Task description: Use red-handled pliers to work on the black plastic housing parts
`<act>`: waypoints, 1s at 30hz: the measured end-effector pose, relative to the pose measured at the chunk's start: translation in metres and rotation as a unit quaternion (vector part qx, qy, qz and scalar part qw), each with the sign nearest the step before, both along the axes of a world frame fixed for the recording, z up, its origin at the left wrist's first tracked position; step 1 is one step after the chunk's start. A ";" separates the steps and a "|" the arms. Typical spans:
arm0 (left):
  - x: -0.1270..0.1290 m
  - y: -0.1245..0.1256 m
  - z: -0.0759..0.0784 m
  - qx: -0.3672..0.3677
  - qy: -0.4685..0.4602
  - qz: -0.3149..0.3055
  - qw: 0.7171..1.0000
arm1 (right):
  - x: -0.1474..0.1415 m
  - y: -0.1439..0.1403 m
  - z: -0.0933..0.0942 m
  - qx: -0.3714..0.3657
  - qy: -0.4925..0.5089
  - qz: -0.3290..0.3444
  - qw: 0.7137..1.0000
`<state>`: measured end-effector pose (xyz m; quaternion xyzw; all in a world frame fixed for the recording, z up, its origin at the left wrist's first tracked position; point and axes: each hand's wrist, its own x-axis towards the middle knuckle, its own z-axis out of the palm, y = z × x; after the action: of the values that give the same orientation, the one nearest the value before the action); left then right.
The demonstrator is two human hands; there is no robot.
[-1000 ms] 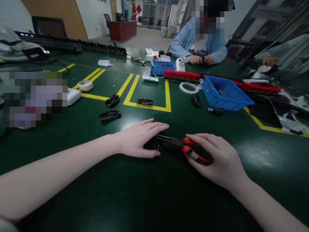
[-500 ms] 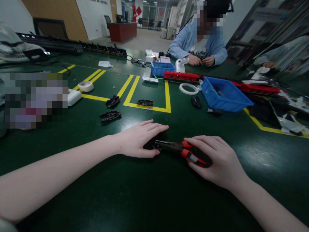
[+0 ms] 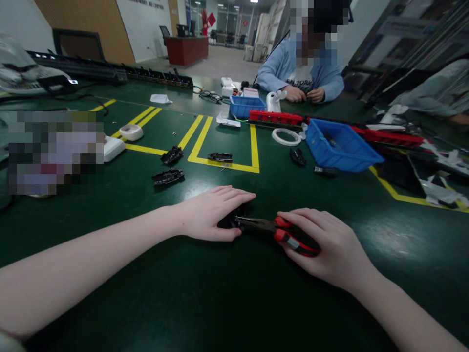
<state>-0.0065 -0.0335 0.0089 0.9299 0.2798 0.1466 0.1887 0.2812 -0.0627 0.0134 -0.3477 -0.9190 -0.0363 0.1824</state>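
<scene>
On the dark green table, my left hand [image 3: 216,212] curves over a small black part [image 3: 231,218], with the thumb on its near side and the fingers on its far side. Much of that part is hidden beneath the hand, so its kind cannot be made out. My right hand [image 3: 324,244] is wrapped around the red and black handles of a pair of long-nose pliers [image 3: 271,226]. The pliers point left, and their slightly parted tips reach the black part between my left thumb and fingers. Whether the jaws grip anything is too small to tell.
Several black plastic parts [image 3: 167,177] lie beyond my hands. A blue bin [image 3: 340,146] stands at right beside a tape roll [image 3: 286,137]; a smaller blue bin [image 3: 247,105] is farther back. Across the table sits a person in a blue jacket [image 3: 273,71]. Yellow tape [image 3: 223,165] marks the tabletop.
The plier tips have shifted very slightly left, and their jaws look a little more parted. My left hand stays in place over the black part.
</scene>
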 end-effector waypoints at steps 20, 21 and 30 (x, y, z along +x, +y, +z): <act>0.002 -0.002 -0.002 0.053 0.012 0.039 0.998 | -0.002 -0.004 -0.003 -0.021 0.011 0.006 1.000; 0.002 -0.002 -0.003 0.055 0.013 0.045 0.997 | -0.002 -0.004 -0.003 -0.023 0.010 0.005 1.000; 0.003 -0.002 -0.001 0.072 0.019 0.071 0.995 | 0.000 -0.004 -0.008 -0.025 0.012 0.000 1.000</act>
<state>-0.0038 -0.0357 0.0075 0.9214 0.3375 0.1612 0.1050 0.2809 -0.0668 0.0056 -0.3531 -0.9173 -0.0089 0.1841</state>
